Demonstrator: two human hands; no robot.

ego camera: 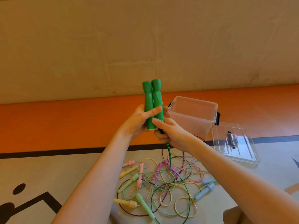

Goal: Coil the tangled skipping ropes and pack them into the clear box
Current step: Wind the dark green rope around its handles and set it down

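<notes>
1. We see the left hand (139,122) wrapped round two bright green handles (152,104), its thumb laid across their front and its fingertips showing past their far side. The handles stand upright, pressed side by side, with their flared ends well above the grip.

2. Just under that grip, the right hand (169,133) pinches the green cord (169,152) where it leaves the bottom of the handles, with its thumb touching the lower end of the nearer handle and its fingers curled closed round the cord.

3. Below the right hand's grip the cord hangs down in several strands and runs into the tangle of ropes (161,183) lying on the floor, well beneath both hands. There its dark green loops spread over the others.

4. In the tangle we make out pale pink, yellow, mint green, magenta and grey-blue handles with thin cords of similar colours, all overlapping; we cannot tell which cord belongs to which handle.

5. The clear box (194,115) stands open on the floor just to the right of the gripped handles and beyond the right hand; it looks to hold nothing yet.

6. Its clear lid (234,143) lies flat on the floor further right of the box, just beside it.
</notes>
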